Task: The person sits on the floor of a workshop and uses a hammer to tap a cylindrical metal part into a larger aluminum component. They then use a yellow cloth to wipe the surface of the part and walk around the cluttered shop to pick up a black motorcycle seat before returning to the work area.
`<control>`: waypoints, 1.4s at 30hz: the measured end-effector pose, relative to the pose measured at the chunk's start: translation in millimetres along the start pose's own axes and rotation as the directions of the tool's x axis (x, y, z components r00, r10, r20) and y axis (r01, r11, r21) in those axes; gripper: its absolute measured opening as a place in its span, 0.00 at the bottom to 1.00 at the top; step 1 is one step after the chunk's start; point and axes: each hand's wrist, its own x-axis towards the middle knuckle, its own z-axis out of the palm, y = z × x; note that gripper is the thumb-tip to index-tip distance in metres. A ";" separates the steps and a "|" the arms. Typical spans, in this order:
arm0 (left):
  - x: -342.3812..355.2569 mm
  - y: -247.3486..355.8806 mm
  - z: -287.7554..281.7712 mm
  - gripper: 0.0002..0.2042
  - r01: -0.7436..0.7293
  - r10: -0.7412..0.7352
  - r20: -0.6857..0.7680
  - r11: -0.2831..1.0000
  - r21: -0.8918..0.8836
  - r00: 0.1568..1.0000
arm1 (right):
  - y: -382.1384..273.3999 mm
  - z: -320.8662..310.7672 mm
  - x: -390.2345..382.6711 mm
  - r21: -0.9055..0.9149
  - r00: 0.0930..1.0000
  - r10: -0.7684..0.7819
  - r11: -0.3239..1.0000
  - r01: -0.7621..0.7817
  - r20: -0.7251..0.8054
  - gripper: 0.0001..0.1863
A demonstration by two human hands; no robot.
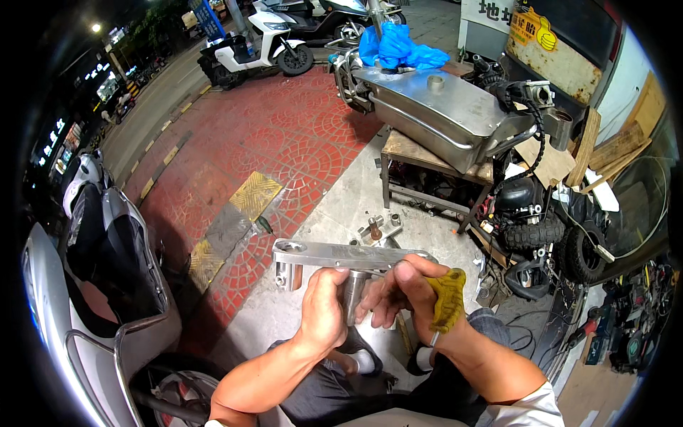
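On a red-brick pavement at night, beside a roadside workshop, you sit with your knees drawn up and work a metal part in both hands. At far left, one silver scooter [85, 270] stands close by your side, its dark seat turned toward you. Just right of it, a yellow-and-grey tactile strip [238, 217] crosses the paving. Your left hand [324, 309] is closed around the short round stem that hangs from one flat aluminium bracket [334, 255], held level over your lap; the bracket shows a round hole at its left end and a second short post beneath that end. Your right hand [398, 288] grips the same stem from the other side, thumb pressed on the bracket's top edge, and also holds one yellow-handled tool [448, 299] against the palm, its thin metal shaft pointing down along your wrist. Beyond the bracket, a few small metal fittings [377, 228] lie on the concrete floor. Farther back, one bare steel fuel tank [441, 107] rests on a low wooden worktop [427, 153], with a blue plastic bag [395, 46] bunched behind it. At right, two knobby black tyres [555, 242] lie among black engine parts. One white scooter [260, 43] is parked at the top.
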 end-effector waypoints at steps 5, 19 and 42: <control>2.7 -5.7 -2.4 0.20 0.051 -0.051 0.005 0.996 -0.073 0.999 | 6.2 0.9 -2.0 0.053 0.997 -0.062 0.996 0.065 -0.052 0.32; 4.2 -6.9 -17.2 0.27 0.083 -0.087 0.169 0.996 0.029 0.982 | 3.3 -0.2 -0.7 0.161 0.998 -0.061 0.985 0.061 -0.004 0.28; -3.1 0.0 -1.7 0.19 -0.001 0.003 0.044 0.999 -0.050 0.999 | 3.1 5.3 -9.1 0.204 0.999 -0.044 0.978 0.049 -0.030 0.27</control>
